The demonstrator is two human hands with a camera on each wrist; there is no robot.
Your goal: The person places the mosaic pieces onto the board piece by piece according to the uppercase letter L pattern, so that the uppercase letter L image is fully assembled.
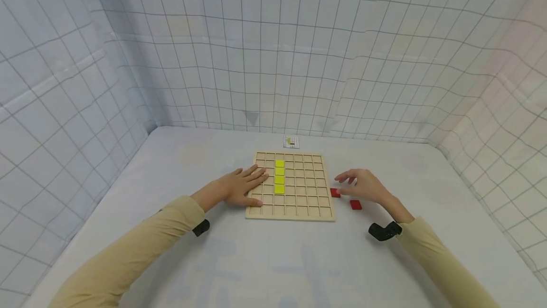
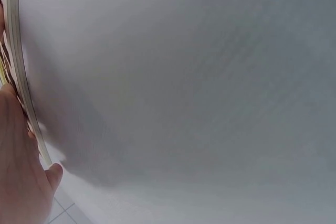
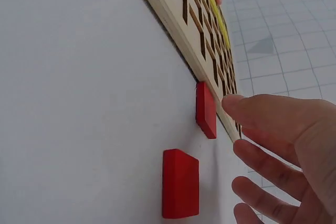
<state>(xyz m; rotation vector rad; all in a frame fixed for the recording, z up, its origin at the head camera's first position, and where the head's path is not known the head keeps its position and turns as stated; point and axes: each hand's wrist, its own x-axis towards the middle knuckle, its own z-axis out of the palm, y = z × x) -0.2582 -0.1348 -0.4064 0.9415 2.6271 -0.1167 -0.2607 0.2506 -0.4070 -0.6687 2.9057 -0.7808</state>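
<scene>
A wooden grid board (image 1: 301, 212) lies on the white table, with a column of several yellow square tiles (image 1: 279, 180) in its cells. My left hand (image 1: 240, 188) rests with fingers spread on the board's left edge; the left wrist view catches the hand (image 2: 23, 166) along that edge. Just off the board's right side, my right hand (image 1: 363, 185) hovers with bent fingers and nothing between them. Near its thumb lies one red square tile (image 1: 335, 192), close against the board's edge. A second red tile (image 3: 181, 184) lies nearer to me and further right.
Behind the board lies a small card (image 1: 291, 142) with a printed grid and coloured squares. White sheets with a dark grid pattern (image 1: 273, 51) wall the table at the back and both sides. A black wrist camera (image 1: 384, 231) sits on my right wrist.
</scene>
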